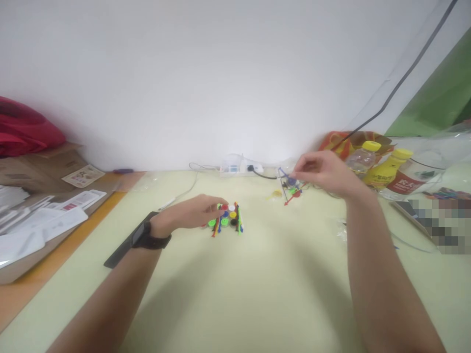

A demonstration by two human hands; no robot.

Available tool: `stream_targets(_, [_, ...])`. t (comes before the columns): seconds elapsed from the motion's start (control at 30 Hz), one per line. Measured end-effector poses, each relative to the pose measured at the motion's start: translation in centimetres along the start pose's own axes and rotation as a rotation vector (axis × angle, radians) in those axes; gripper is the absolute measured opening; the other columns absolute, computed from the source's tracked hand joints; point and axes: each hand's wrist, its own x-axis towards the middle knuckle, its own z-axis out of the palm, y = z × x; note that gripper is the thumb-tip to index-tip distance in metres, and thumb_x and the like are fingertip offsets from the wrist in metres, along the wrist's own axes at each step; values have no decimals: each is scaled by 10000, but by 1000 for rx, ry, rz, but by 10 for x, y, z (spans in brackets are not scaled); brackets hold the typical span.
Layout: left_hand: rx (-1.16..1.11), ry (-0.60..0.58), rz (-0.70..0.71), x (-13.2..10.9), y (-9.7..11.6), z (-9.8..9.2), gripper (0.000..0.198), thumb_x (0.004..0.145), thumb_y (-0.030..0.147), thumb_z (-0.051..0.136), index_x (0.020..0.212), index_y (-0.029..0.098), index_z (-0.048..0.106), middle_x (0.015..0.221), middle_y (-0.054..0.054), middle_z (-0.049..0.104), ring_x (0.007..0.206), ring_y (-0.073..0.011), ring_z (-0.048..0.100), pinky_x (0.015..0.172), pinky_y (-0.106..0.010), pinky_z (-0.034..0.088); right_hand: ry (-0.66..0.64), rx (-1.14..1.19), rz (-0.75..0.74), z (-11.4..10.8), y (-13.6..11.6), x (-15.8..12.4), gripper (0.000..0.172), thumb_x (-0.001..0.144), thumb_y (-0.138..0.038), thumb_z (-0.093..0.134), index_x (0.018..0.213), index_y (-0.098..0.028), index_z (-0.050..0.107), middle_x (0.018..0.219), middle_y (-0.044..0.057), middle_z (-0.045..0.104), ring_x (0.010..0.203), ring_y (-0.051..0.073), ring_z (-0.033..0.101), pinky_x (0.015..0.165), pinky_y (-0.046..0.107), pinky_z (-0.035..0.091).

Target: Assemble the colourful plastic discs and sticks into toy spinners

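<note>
A tabletop (235,294) meets the far wall (184,88); space separates left hand (200,212) from right hand (329,171); whether fingers (302,175) grip, I cannot tell.

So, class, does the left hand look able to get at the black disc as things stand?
Probably yes: the left hand is already at the coloured discs, and nothing visible covers the black disc, though the thin sticks beside it may crowd one edge.

The left hand (200,212) was over the near-left edge of coloured discs (233,214) and sticks (239,219) on the table (253,299); the right hand (326,172) was at a coloured cluster (293,192), near bottles (386,170).
</note>
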Motion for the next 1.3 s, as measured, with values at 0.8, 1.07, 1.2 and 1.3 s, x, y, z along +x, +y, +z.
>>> stream_targets(0.8, [53, 22, 52, 1, 4, 5, 496, 982, 584, 441, 1289, 261, 659, 804, -37, 686, 639, -186, 583, 566, -287, 386, 426, -30, 129, -15, 30, 2, 83, 831, -205, 620, 898, -215, 666, 890, 85, 715, 820, 254, 687, 740, 361, 551])
stream_targets(1.07, [38, 26, 63, 4, 6, 9, 475, 957, 597, 460, 1187, 255, 697, 796, -38, 666, 617, -177, 544, 571, -295, 360, 544, 385, 431, -1, 70, 19, 297, 862, -235, 642, 1141, -149, 698, 1053, 140, 741, 938, 275, 735, 887, 404, 593])
stream_targets(1.2, [48, 28, 63, 4, 6, 8, 463, 960, 580, 460, 1194, 255, 693, 790, -36, 664, 610, -178, 537, 565, -296, 357, 475, 323, 353, 4, 83, 22, 510, 866, -356, 701, 1339, -192, 602, 1154, 121, 726, 936, 247, 730, 853, 370, 598])
stream_targets(1.3, [68, 24, 79, 4, 4, 9, 435, 984, 560, 436, 1193, 275, 689, 830, -27, 685, 640, -179, 559, 578, -293, 371, 377, 101, 275, 10, 80, 25, 310, 886, -415, 670, 1103, -196, 706, 1058, 98, 746, 885, 232, 713, 800, 340, 582])
